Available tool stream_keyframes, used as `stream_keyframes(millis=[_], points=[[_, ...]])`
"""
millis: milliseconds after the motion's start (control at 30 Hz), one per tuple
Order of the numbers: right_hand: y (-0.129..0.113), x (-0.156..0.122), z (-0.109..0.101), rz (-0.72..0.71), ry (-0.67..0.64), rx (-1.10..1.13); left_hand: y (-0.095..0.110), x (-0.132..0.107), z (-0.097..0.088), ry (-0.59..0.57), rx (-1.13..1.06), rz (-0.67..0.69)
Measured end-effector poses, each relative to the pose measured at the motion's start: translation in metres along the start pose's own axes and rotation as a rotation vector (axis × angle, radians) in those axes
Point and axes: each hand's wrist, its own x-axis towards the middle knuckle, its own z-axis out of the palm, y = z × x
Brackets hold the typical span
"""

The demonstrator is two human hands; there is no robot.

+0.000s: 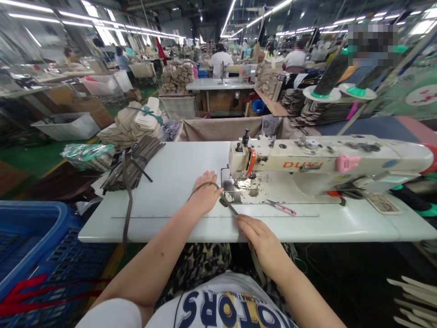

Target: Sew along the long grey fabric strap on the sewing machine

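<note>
My left hand (205,193) lies on the sewing table with its fingers stretched forward, and a narrow grey-brown fabric strap (231,208) loops over its back. Just right of my left thumb the strap crosses itself in a small loop. My right hand (259,234), near the table's front edge, is closed on the strap. Below that hand, the strap's tail hangs past the edge toward my lap. On the table's left side lies a bundle of similar dark straps (131,166), tied round with one strap whose end hangs over the front edge.
A sewing machine (327,161) stands right of my hands. Pink-handled thread snips (282,207) lie before it. A blue plastic basket (30,209) is at the left, with stacked pale fabric pieces (131,120) behind the bundle. Co-workers sit farther back.
</note>
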Motion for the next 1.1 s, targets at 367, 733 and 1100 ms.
stream_keyframes(millis=[367, 733, 1100], points=[[0.009, 0.001, 0.014, 0.041, -0.037, -0.072, 0.015, 0.055, 0.018, -0.085, -0.077, 0.103], [0.021, 0.025, 0.023, 0.059, 0.011, -0.151, 0.006, 0.087, 0.022, -0.133, -0.037, 0.148], [0.029, 0.039, 0.038, 0.104, 0.069, -0.210, 0.010, 0.110, 0.023, -0.132, -0.010, 0.112]])
